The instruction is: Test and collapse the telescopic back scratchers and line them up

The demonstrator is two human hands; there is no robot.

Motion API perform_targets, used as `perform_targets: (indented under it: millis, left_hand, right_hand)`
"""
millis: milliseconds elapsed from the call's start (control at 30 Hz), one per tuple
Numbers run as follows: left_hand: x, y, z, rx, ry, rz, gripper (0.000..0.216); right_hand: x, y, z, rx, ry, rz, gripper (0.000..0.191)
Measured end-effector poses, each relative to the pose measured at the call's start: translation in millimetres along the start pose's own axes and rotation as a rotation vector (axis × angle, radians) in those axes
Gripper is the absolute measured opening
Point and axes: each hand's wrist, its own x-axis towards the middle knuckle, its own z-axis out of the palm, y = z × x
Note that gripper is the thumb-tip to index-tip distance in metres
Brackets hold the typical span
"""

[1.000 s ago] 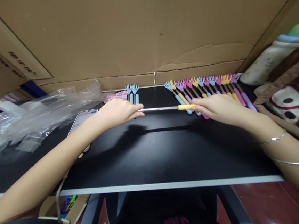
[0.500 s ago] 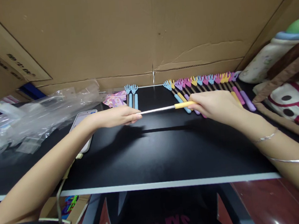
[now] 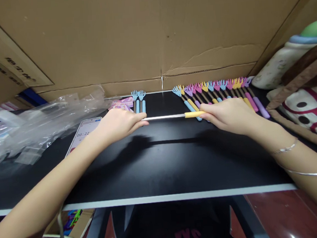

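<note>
A telescopic back scratcher with a metal rod (image 3: 165,117) and a yellow grip is held level above the black table. My left hand (image 3: 122,124) is closed round the rod's left end, so any claw there is hidden. My right hand (image 3: 226,116) is closed on the yellow grip (image 3: 193,114). Behind my right hand lies a row of several back scratchers (image 3: 213,86) in blue, yellow, purple and pink, claws toward the cardboard. Two blue back scratchers (image 3: 143,104) lie side by side just beyond my left hand.
Clear plastic bags (image 3: 44,118) and a phone showing a timer (image 3: 82,133) lie on the left of the table (image 3: 163,170). Small printed cards (image 3: 123,102) sit by the blue pair. At right stand a bottle (image 3: 281,63) and a patterned bag (image 3: 307,109). Cardboard (image 3: 98,39) walls the back.
My left hand has turned from a flatter hold to a fist round the rod, knuckles up. The rod now lies more level. More of the phone's screen shows.
</note>
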Motion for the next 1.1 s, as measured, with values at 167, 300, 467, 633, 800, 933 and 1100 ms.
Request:
perform_targets:
  millis: [167, 300, 467, 633, 800, 933, 1100]
  left_hand:
    - [0, -4, 9, -0.011, 0.117, 0.023, 0.052]
    - [1, -4, 12, 0.041, 0.128, 0.053, 0.052]
    - [2, -1, 12, 0.094, 0.074, 0.067, 0.048]
    - [2, -4, 14, 0.062, 0.089, 0.096, 0.046]
    - [1, -7, 15, 0.035, 0.099, 0.114, 0.046]
    - [2, -8, 15, -0.034, 0.091, 0.128, 0.048]
    - [3, -6, 15, -0.039, 0.052, 0.114, 0.045]
  right_hand:
    - [-2, 1, 3, -0.049, 0.114, -0.063, 0.063]
    - [-1, 2, 6, -0.059, 0.166, -0.092, 0.063]
    - [2, 1, 11, -0.062, 0.158, -0.093, 0.066]
    - [3, 1, 15, -0.066, 0.157, -0.113, 0.066]
    - [2, 2, 15, -0.061, 0.199, -0.116, 0.064]
    - [1, 2, 15, -0.050, 0.195, -0.110, 0.062]
    - [2, 2, 16, -0.041, 0.164, -0.105, 0.060]
